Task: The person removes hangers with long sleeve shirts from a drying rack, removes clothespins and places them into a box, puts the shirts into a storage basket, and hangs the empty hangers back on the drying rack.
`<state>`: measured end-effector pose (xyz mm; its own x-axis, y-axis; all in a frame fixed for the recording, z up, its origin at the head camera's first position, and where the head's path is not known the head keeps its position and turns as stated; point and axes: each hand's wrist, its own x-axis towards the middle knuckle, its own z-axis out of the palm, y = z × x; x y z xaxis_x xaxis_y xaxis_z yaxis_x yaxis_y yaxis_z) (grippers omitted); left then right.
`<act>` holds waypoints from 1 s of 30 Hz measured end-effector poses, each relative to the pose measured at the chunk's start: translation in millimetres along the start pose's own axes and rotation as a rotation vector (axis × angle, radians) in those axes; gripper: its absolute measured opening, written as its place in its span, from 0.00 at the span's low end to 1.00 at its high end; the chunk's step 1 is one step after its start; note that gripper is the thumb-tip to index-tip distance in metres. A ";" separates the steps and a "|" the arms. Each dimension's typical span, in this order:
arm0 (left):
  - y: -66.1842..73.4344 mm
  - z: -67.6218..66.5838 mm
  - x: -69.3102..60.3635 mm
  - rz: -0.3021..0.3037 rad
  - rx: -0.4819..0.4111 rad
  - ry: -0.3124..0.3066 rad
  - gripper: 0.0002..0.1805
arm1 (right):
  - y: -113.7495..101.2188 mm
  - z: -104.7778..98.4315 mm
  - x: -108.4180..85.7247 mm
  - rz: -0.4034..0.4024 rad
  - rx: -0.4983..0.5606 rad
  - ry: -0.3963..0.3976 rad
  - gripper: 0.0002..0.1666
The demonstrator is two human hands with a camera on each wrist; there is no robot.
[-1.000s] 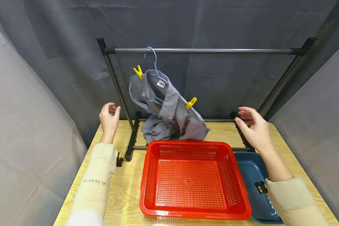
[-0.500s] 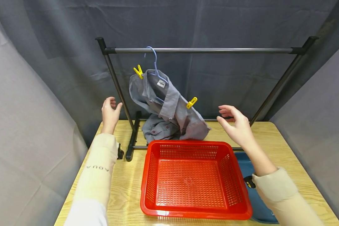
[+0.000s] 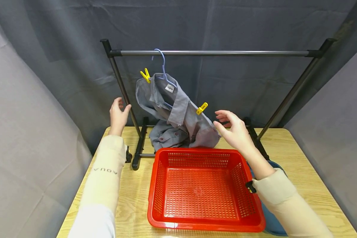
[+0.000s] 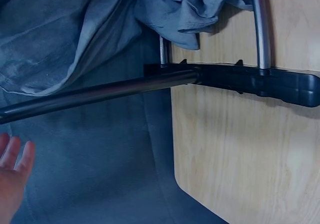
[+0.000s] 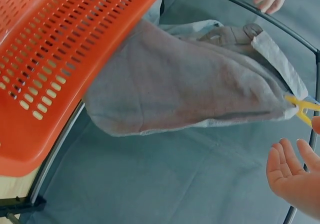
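A grey button-up shirt point(image 3: 180, 114) hangs tilted on a light-blue hanger point(image 3: 163, 64), hooked over the rack's top bar point(image 3: 232, 53). One yellow clothespin point(image 3: 145, 76) grips its left shoulder, another clothespin point(image 3: 201, 108) its lower right shoulder. My left hand point(image 3: 118, 117) hovers beside the rack's left post point(image 3: 121, 81), fingers loosely bent, holding nothing. In the left wrist view, its fingers point(image 4: 11, 154) are just below the post. My right hand point(image 3: 234, 132) is held up right of the shirt, thumb and fingers apart and nothing between them. The right wrist view puts it near a clothespin point(image 5: 302, 107).
In front of the rack a red perforated basket point(image 3: 206, 226) sits on the wooden table point(image 3: 131, 198). A blue basin point(image 3: 273, 219) lies partly hidden under the right forearm. Grey curtains point(image 3: 241, 26) close off the back and sides.
My right hand has moved left, from near the right post towards the shirt's right side. The left hand has risen slightly and shifted right. Shirt, clothespins and basket stay put.
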<state>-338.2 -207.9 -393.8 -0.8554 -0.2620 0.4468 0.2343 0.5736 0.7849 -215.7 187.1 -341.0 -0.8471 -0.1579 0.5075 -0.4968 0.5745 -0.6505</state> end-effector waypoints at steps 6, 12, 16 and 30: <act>4.6 1.4 6.8 -0.003 -0.001 -0.020 0.24 | -2.4 12.0 3.1 0.000 -0.002 -0.011 0.20; 7.9 4.8 11.9 -0.023 0.005 -0.012 0.23 | -5.5 19.3 8.5 0.007 -0.017 0.005 0.19; 9.6 7.3 14.2 -0.026 -0.012 0.024 0.21 | -6.8 23.7 12.7 0.007 -0.025 0.003 0.18; 6.2 11.9 17.1 -0.028 0.016 0.057 0.16 | -0.4 35.5 17.9 -0.027 -0.049 0.043 0.11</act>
<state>-356.8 -199.6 -386.4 -0.8336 -0.3221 0.4488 0.2025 0.5777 0.7907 -237.4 155.5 -351.7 -0.8239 -0.1399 0.5491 -0.5089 0.6089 -0.6084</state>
